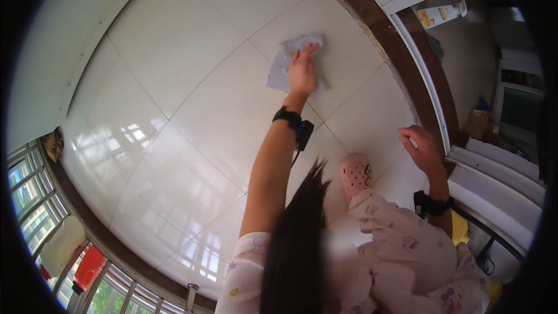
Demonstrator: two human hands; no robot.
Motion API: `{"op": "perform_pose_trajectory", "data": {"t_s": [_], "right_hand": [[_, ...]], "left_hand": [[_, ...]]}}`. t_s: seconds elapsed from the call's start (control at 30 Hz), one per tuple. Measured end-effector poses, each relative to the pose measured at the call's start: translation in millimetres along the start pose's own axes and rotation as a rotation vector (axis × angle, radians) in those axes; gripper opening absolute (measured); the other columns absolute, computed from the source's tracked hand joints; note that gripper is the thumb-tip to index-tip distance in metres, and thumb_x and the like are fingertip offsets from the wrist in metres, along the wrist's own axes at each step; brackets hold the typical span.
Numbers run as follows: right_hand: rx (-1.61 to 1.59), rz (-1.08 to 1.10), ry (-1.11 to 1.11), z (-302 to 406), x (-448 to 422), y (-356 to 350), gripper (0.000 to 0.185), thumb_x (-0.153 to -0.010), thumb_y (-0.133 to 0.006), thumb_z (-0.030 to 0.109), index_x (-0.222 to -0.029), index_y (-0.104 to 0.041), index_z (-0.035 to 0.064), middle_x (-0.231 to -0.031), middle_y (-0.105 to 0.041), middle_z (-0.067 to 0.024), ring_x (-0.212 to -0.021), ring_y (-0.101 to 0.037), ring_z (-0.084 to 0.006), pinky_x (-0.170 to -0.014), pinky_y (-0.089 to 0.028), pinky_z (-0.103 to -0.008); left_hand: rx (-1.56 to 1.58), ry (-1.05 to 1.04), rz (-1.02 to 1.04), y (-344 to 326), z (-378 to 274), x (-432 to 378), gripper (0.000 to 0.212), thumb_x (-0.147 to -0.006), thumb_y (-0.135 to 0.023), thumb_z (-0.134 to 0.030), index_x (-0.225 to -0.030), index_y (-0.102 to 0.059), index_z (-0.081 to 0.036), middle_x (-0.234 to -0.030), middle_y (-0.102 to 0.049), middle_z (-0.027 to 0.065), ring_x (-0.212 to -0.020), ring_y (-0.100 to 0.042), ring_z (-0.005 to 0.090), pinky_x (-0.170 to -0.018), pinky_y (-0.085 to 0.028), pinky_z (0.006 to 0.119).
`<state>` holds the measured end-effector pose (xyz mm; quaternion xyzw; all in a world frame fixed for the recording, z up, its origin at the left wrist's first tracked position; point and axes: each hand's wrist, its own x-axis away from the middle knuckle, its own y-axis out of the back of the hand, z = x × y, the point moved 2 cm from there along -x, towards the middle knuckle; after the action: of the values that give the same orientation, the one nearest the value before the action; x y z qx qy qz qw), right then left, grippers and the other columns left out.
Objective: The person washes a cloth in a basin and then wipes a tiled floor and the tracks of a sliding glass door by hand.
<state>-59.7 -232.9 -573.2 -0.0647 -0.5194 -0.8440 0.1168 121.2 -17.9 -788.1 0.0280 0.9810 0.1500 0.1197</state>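
Observation:
My left hand presses a grey cloth onto the glossy white tile floor, with the fingers near the cloth's far edge. Part of the cloth is hidden beneath the palm. Off to the right, my right hand holds nothing; it hovers near the brown door sill, its fingers loosely bent and the thumb apart from them. Both wrists wear black straps with a small box. My pink clog stands on the tiles between the two arms, and dark hair hangs across the lower middle.
A white sliding-door frame and brown sill with a chipped edge curve along the right. Beyond lies a white pump bottle. A pale panel bounds the left. Lower left, a red bottle and pale jug sit by metal railings.

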Motion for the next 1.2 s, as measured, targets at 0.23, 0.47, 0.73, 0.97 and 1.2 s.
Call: {"op": "perform_pose_trajectory", "data": {"t_s": [0.23, 0.47, 0.73, 0.97, 1.2], "right_hand": [[-0.106, -0.011, 0.091, 3.0, -4.9, -14.9, 0.012, -0.083, -0.058, 0.005, -0.095, -0.060, 0.0023, -0.079, -0.059, -0.0112, -0.072, -0.058, -0.0253, -0.065, -0.046, -0.0314], [-0.171, 0.083, 0.238, 31.0, -38.4, -54.1, 0.012, -0.083, -0.058, 0.006, -0.094, -0.060, 0.0019, -0.082, -0.061, -0.0108, -0.073, -0.058, -0.0250, -0.066, -0.047, -0.0322], [-0.167, 0.265, 0.342, 76.2, -66.6, -100.0, 0.013, -0.082, -0.058, 0.005, -0.094, -0.061, 0.0015, -0.083, -0.060, -0.0097, -0.075, -0.057, -0.0221, -0.068, -0.046, -0.0299], [-0.447, 0.426, 0.537, 140.3, -83.4, -108.1, 0.049, -0.076, -0.065, 0.009, -0.123, -0.049, 0.0082, -0.116, -0.051, -0.0064, -0.106, -0.051, -0.0203, -0.092, -0.040, -0.0321], [-1.210, 0.732, 0.181, 164.6, -90.5, -142.0, 0.053, -0.080, -0.065, 0.016, -0.128, -0.046, 0.0091, -0.116, -0.052, -0.0058, -0.111, -0.047, -0.0162, -0.095, -0.037, -0.0297]], "left_hand": [[1.105, 0.373, -0.118, 158.4, -53.4, 43.9, 0.047, -0.093, -0.043, -0.035, -0.128, -0.042, -0.004, -0.125, -0.049, 0.0124, -0.115, -0.047, 0.0248, -0.099, -0.037, 0.038], [0.759, 0.331, -0.511, 322.2, -90.0, 202.1, 0.052, -0.094, -0.036, -0.036, -0.136, -0.032, -0.005, -0.134, -0.041, 0.0146, -0.120, -0.043, 0.0305, -0.099, -0.039, 0.045], [0.906, 0.407, -0.827, 359.0, -86.3, 296.7, 0.051, -0.097, -0.031, -0.030, -0.144, -0.023, -0.013, -0.143, -0.032, 0.0082, -0.127, -0.036, 0.0288, -0.105, -0.032, 0.044], [1.420, 0.411, -0.505, 290.8, -105.9, 244.6, 0.056, -0.093, -0.038, -0.033, -0.142, -0.025, -0.010, -0.142, -0.034, 0.0132, -0.128, -0.035, 0.0330, -0.106, -0.029, 0.048], [1.237, 0.673, 0.061, 201.5, -127.4, 190.8, 0.060, -0.078, -0.054, -0.021, -0.133, -0.036, -0.006, -0.130, -0.042, 0.0147, -0.116, -0.045, 0.0255, -0.097, -0.037, 0.036]]}}
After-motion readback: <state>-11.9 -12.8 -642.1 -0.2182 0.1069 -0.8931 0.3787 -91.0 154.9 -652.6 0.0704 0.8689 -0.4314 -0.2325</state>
